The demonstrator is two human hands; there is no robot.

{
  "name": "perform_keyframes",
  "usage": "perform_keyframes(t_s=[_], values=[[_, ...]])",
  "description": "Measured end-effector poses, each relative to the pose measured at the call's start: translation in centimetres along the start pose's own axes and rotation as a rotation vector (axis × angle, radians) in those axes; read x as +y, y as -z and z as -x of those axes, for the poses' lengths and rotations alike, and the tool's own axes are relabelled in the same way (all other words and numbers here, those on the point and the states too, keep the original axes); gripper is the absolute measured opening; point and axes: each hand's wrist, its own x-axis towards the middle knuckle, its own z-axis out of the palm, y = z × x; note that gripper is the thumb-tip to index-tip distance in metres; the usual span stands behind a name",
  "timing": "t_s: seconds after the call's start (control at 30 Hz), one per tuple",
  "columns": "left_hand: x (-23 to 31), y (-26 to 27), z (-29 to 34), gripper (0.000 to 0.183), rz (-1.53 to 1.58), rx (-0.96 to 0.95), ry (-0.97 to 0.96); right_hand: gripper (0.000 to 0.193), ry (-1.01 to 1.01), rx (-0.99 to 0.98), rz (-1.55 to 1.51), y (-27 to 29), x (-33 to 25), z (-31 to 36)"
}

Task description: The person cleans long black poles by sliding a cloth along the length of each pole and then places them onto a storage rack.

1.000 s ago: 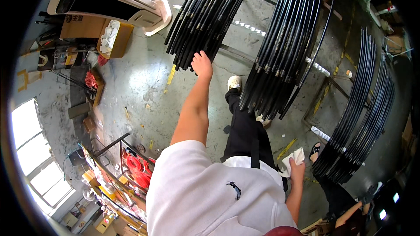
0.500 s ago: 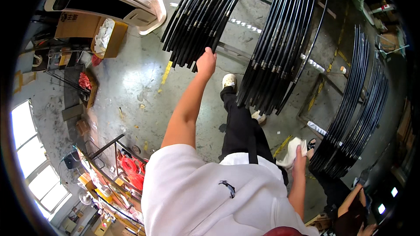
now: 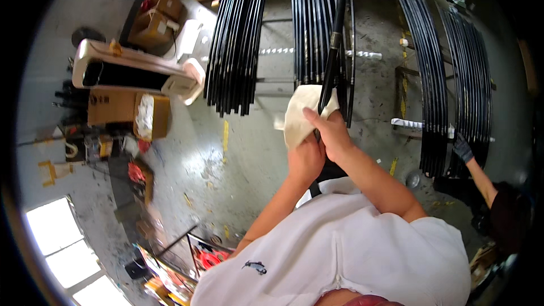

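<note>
A long black rod [image 3: 335, 42] stands out ahead of me, its near end between my two hands. My left hand [image 3: 306, 160] is closed around the near end, its fingers mostly hidden behind the cloth. Just above and to the right, my right hand [image 3: 336, 137] presses a cream-white cloth [image 3: 298, 114] against the rod, thumb on top. The cloth hangs over to the left of the rod. Beyond my hands lies the middle bundle of similar black rods [image 3: 310, 34], partly covered by the held rod.
Another rod bundle [image 3: 238, 45] lies on the left and more rods [image 3: 425, 79] lie on the right. A co-worker's gloved hand [image 3: 463, 149] touches the far-right bundle. A pale machine [image 3: 184, 76] and an open carton [image 3: 160, 118] stand left. A metal-framed rack [image 3: 184, 238] is at lower left.
My left hand has left the left bundle's end and come in front of my body. My right hand has brought the cloth up from my right side onto a rod, now raised. My view has turned.
</note>
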Motion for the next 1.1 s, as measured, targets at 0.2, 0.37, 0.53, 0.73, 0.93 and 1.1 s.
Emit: perform_keyframes(t_s=[0.2,0.37,0.53,0.73,0.93,1.1], values=[[4.0,4.2,3.5,0.028,-0.051,-0.395,0.132,0.031,0.111,0.143,-0.23,2.7,-2.5,-1.3],[0.3,5.6,12.1,0.027,-0.268,-0.505,0.31,0.036,0.194,0.21,-0.255,7.3,-8.8,-5.0],[-8.4,5.8,22.5,0.03,-0.317,-0.393,0.521,0.036,0.193,0.219,-0.302,11.2,-15.1,-7.4],[-18.0,10.8,35.1,0.031,-0.408,-0.452,0.766,0.04,0.428,0.143,-0.308,14.2,-25.5,-8.1],[-18.4,15.5,40.4,0.035,-0.51,-0.564,0.992,0.033,0.685,0.014,-0.287,19.9,-36.8,-11.0],[-17.7,17.0,41.2,0.039,-0.535,-0.666,0.998,0.028,0.695,-0.22,-0.2,21.9,-39.2,-12.7]])
